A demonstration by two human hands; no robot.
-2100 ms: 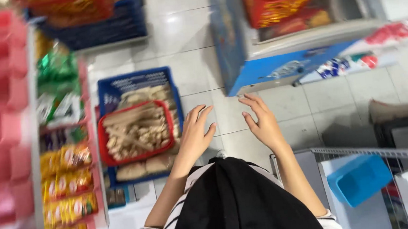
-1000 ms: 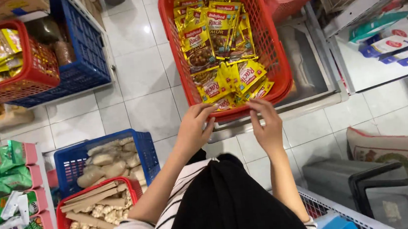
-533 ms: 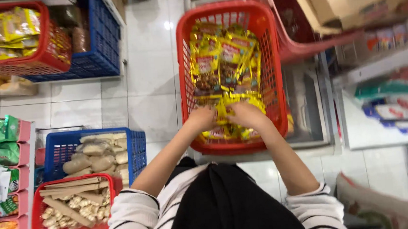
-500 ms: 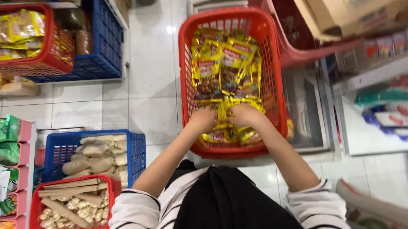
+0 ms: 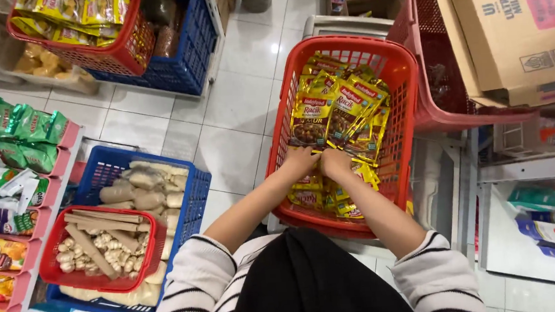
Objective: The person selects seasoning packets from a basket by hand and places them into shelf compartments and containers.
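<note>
In the head view, both hands are down inside the red basket [image 5: 398,95], among the yellow sachets [image 5: 336,116], close to the basket's near edge. The left hand [image 5: 299,162] and the right hand [image 5: 334,162] lie side by side, almost touching, with the fingers bent down into the packets. The fingertips are hidden under the sachets, so I cannot tell if either hand really grips a packet or only presses on them. The sachets stand in a loose pile, and their long axis runs mostly from the near edge to the far edge of the basket, a little tilted to the right. The lower packets are covered by the hands. The cardboard box [image 5: 509,29] is cut off at the right top corner. At the left, a blue crate [image 5: 193,201] carries a small red basket [image 5: 145,263].
</note>
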